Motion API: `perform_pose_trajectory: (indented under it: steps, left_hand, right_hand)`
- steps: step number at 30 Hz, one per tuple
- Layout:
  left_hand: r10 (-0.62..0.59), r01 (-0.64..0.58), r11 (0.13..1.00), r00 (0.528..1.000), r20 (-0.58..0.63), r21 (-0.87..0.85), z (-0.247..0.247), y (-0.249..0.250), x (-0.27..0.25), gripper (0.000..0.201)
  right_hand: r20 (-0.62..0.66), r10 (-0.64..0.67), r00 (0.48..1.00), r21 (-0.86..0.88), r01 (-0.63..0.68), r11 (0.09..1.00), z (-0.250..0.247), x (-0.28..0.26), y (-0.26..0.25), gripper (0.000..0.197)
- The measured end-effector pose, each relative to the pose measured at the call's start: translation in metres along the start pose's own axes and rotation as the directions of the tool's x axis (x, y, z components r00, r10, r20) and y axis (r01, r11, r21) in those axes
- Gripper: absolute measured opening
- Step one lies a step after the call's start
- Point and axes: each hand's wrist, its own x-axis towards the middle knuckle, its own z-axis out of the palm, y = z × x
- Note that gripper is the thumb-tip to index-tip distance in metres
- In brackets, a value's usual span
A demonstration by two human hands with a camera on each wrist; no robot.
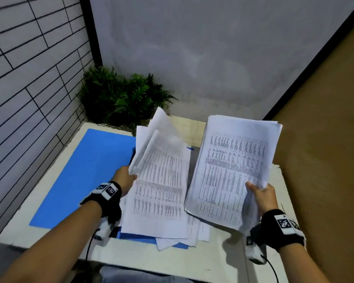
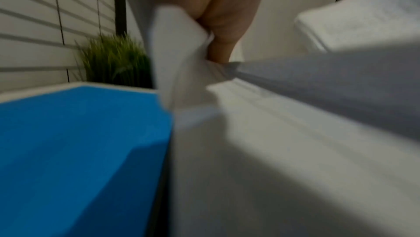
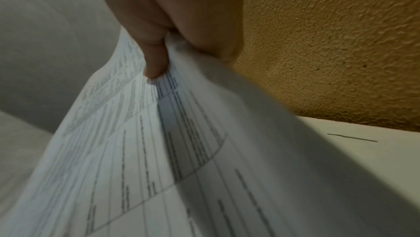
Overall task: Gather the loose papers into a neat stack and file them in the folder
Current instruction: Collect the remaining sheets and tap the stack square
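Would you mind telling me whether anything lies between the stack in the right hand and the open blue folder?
Yes. The right hand holds its stack right of the blue folder. Between them lie loose papers, covering the folder's right half, and the left hand grips some of them.

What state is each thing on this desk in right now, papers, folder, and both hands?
Left hand: pinches lifted sheets.
Right hand: grips a raised paper stack.
Loose papers: spread unevenly, lying on the folder.
Blue folder: open flat on the table.
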Motion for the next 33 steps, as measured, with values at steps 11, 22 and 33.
perform_pose_trajectory:
  steps: [11,22,33]
  left_hand:
    - [0.101,-0.162,0.960,0.961,-0.259,-0.227,-0.089,0.042,-0.025,0.019]
    - [0.080,-0.248,0.873,0.923,-0.377,-0.421,-0.134,0.029,-0.039,0.026]
    - [0.090,-0.031,0.752,0.994,0.056,-0.659,-0.055,0.070,-0.044,0.036]
  right_hand:
    - [-0.007,-0.046,0.999,-0.143,0.045,0.989,-0.008,0.006,-0.001,0.008]
    - [-0.103,-0.059,0.993,-0.228,0.034,0.973,-0.029,0.007,-0.023,0.030]
    - [0.416,-0.044,0.908,0.161,-0.026,0.987,0.003,-0.028,-0.084,0.019]
